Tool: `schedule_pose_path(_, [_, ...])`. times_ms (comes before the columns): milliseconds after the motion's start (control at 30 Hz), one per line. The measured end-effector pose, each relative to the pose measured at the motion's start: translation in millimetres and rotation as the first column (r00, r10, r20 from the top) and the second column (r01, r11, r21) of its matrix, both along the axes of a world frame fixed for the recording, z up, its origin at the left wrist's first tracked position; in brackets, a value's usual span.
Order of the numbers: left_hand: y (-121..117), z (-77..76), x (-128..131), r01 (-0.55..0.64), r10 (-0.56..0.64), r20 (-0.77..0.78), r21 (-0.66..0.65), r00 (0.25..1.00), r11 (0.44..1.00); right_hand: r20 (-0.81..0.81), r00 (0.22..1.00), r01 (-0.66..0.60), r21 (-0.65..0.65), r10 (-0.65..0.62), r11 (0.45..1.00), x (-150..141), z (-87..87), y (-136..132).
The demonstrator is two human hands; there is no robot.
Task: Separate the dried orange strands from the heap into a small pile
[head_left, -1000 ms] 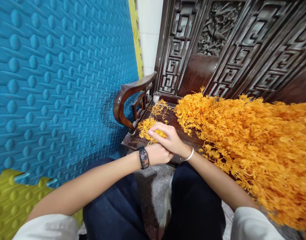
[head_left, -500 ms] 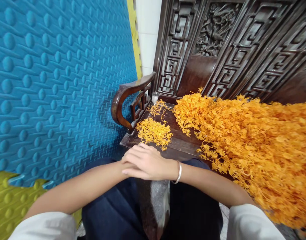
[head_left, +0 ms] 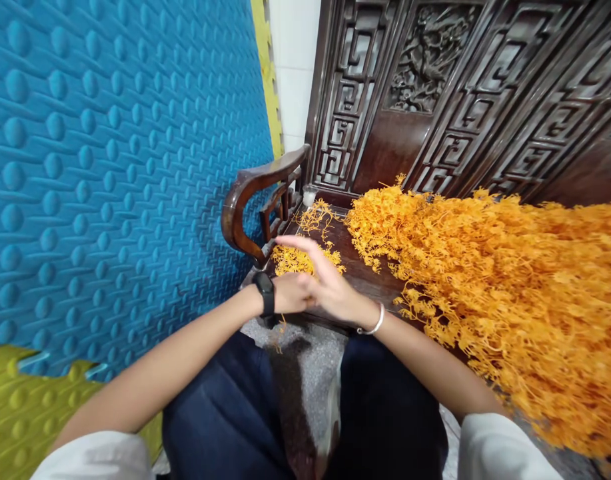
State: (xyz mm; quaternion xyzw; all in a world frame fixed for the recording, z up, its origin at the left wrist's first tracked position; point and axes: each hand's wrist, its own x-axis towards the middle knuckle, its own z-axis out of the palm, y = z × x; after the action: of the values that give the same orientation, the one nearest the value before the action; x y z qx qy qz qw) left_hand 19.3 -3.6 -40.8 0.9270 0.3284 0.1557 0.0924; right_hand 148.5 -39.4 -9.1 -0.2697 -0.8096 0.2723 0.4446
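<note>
My left hand (head_left: pixel 289 293), with a black band on its wrist, is low over the front of the dark wooden seat (head_left: pixel 370 287). Its fingers look curled in, and whatever they may hold is hidden. My right hand (head_left: pixel 332 287), wearing a silver bangle (head_left: pixel 374 321), meets it from the right. The right forefinger stretches out to the left, so that hand is open; part of it is blurred. Just behind both hands lies a small pile of yellow-orange artificial flower sprigs (head_left: pixel 290 260), partly covered by them. A thin yellowish strand (head_left: pixel 280 333) shows below my left wrist.
A large heap of orange artificial sprigs (head_left: pixel 510 280) covers the seat's right side. Loose bare stems (head_left: pixel 318 217) lie at the back left. A curved wooden armrest (head_left: pixel 240 200) and carved backrest (head_left: pixel 405 140) border the seat. Blue foam matting (head_left: pixel 110 167) fills the left.
My right hand has lifted off the left wrist and its forefinger now stretches out. My left hand, hidden before, has come up into view with its black band. The sprigs stay put.
</note>
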Motion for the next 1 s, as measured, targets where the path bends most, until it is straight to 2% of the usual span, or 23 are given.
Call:
schedule_pose_path(67, [14.7, 11.5, -2.1, 0.134, -0.141, -0.070, -0.097, 0.987, 0.986, -0.149, 0.979, 0.133, -0.050, -0.139, 0.990, 13.0, 1.2, 11.7])
schedule_pose_path(133, [24.2, 18.7, -5.3, 0.155, -0.172, -0.070, -0.203, 0.983, 0.967, -0.245, 0.933, 0.241, -0.116, -0.262, 0.964, 25.7, -0.4, 25.5])
schedule_pose_path(233, [29.3, 24.5, -10.5, 0.075, -0.048, 0.103, -0.279, 0.994, 0.957, -0.271, 0.890, 0.315, -0.218, -0.367, 0.924, 42.6, -9.3, 46.7])
schedule_pose_path(300, [29.5, 27.7, -13.5, 0.021, 0.073, 0.254, -0.352, 0.964, 0.936, -0.254, 0.890, 0.309, -0.277, -0.379, 0.910, 51.4, -17.1, 58.0])
schedule_pose_path(400, [27.7, 33.8, -16.3, 0.043, 0.229, 0.445, -0.522, 0.866, 0.852, -0.185, 0.932, 0.233, -0.349, -0.311, 0.908, 58.1, -25.0, 65.8])
schedule_pose_path(533, [19.6, 44.2, -15.9, 0.204, 0.361, 0.679, -0.602, 0.639, 0.772, -0.049, 0.993, 0.079, -0.376, -0.105, 0.923, 51.0, -22.9, 57.3])
schedule_pose_path(633, [13.0, 50.3, -13.9, 0.347, 0.433, 0.758, -0.624, 0.488, 0.700, 0.042, 0.999, -0.014, -0.349, 0.031, 0.937, 37.7, -17.8, 43.9])
schedule_pose_path(767, [14.9, 51.8, -12.6, 0.479, 0.538, 0.775, -0.630, 0.332, 0.612, 0.129, 0.981, -0.090, -0.371, 0.148, 0.924, 23.4, -16.5, 31.6])
schedule_pose_path(867, [21.7, 50.9, -13.5, 0.510, 0.612, 0.752, -0.637, 0.244, 0.579, 0.160, 0.971, -0.101, -0.405, 0.179, 0.909, 19.2, -17.5, 29.1])
schedule_pose_path(1000, [27.7, 51.6, -18.0, 0.522, 0.641, 0.732, -0.649, 0.231, 0.554, 0.101, 0.980, -0.104, -0.466, 0.170, 0.879, 19.2, -17.3, 29.4])
